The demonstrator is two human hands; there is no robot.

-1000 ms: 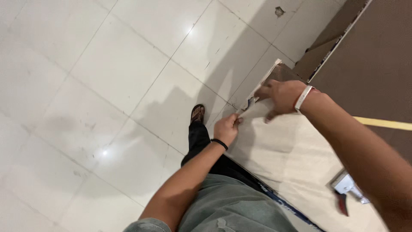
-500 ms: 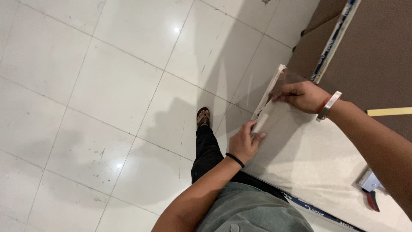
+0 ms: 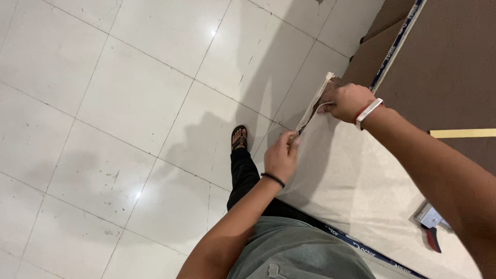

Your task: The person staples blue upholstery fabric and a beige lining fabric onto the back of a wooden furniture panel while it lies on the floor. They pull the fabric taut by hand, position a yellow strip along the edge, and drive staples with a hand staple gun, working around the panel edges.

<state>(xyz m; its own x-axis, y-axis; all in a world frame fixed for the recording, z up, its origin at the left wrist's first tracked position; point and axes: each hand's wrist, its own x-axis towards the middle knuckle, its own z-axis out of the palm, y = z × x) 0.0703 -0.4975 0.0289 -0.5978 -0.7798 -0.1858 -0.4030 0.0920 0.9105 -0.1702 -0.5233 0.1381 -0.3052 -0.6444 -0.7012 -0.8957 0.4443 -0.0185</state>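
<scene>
Pale beige sheet (image 3: pixel 356 175) lies flat over the brown board (image 3: pixel 449 62), its lifted edge strip (image 3: pixel 312 106) raised at the corner. Left hand (image 3: pixel 281 155) pinches this strip low down; right hand (image 3: pixel 351 101) grips its upper end. White tiled floor (image 3: pixel 103 103) lies beyond.

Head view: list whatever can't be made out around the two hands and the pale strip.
- Left hand: fingertips curl behind the pale strip, so the grip is hidden.
- Right hand: its palm side faces away; what it pinches is hidden.
- Red-handled tool on the white board: partly covered by the right forearm; kind unclear.
</scene>
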